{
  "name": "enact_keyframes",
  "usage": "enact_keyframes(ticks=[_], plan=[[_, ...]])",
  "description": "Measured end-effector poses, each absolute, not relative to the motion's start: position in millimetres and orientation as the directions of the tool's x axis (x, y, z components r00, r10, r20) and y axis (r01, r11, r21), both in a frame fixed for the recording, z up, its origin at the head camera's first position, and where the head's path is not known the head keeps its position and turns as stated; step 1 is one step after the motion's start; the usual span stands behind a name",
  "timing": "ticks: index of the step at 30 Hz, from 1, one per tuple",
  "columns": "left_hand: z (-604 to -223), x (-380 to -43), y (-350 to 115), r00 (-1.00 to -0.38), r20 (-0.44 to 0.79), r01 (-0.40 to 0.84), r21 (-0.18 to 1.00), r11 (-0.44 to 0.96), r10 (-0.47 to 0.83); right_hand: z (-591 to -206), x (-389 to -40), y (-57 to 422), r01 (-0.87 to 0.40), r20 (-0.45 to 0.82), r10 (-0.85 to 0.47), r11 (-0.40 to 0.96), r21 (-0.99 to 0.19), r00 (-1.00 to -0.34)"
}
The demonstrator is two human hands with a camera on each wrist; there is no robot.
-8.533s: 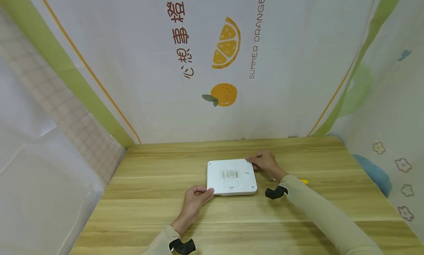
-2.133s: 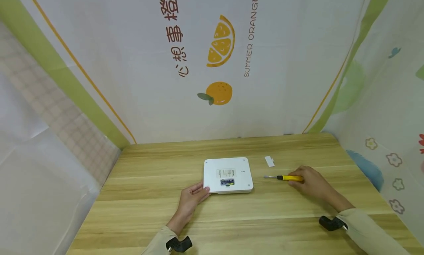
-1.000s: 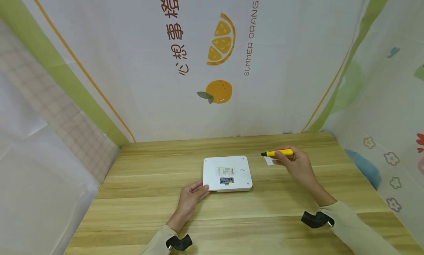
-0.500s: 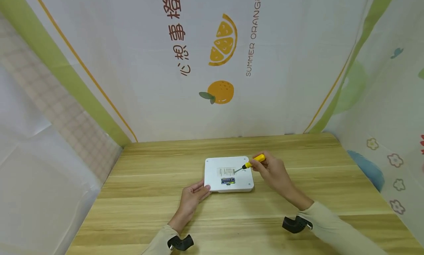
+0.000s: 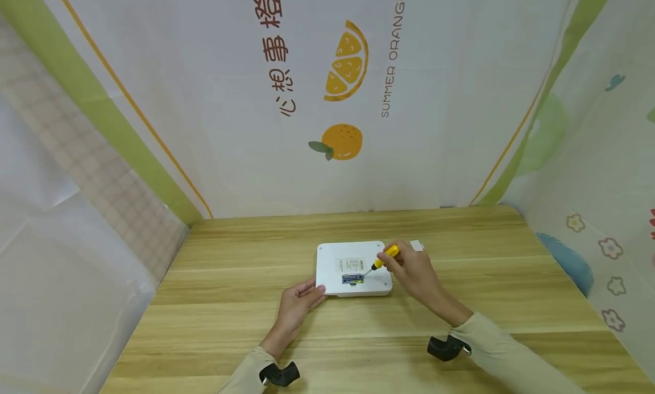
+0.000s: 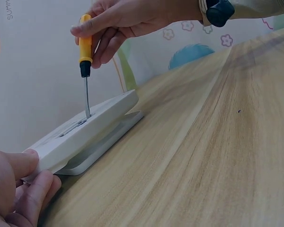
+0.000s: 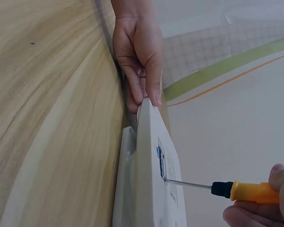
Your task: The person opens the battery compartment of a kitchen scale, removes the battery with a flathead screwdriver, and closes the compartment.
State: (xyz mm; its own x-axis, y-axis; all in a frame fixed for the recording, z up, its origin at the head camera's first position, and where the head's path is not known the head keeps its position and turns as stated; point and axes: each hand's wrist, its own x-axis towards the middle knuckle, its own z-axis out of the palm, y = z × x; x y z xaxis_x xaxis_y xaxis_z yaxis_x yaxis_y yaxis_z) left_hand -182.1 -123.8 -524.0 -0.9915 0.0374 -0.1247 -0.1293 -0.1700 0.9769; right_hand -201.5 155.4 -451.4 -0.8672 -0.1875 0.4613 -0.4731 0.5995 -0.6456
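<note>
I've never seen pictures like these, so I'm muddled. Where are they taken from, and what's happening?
No robot here! A person's left hand holds a corner of a flat white device. Their right hand grips a yellow screwdriver, its tip beside what looks like a blue battery in the device's opening. Just past that hand, a small white piece lies on the wooden table. The wide pictures look down from the person's head; the other two look out from the left and right wrists.
</note>
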Motion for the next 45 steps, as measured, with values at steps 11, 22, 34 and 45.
enact_keyframes(ticks=[11, 22, 34, 45], plan=[[-522, -182, -123, -0.991, -0.126, -0.132, 0.977, -0.169, 0.044, -448, -197, 145, -0.514, 0.493, -0.247, 0.674, -0.531, -0.834], [-522, -183, -124, -0.988, -0.141, -0.151, 0.971, -0.188, 0.062, -455, -191, 138, -0.579, 0.592, -0.286, 0.715, -0.391, -0.753], [-520, -190, -130, -0.987, -0.150, -0.158, 0.977, -0.142, 0.067, -461, -193, 153, -0.395, 0.420, -0.106, 0.600, -0.696, -0.901], [-517, -188, -127, -0.987, -0.152, -0.158, 0.981, -0.115, 0.058, -483, -209, 191, -0.081, 0.069, -0.054, 0.267, -0.960, -0.996]])
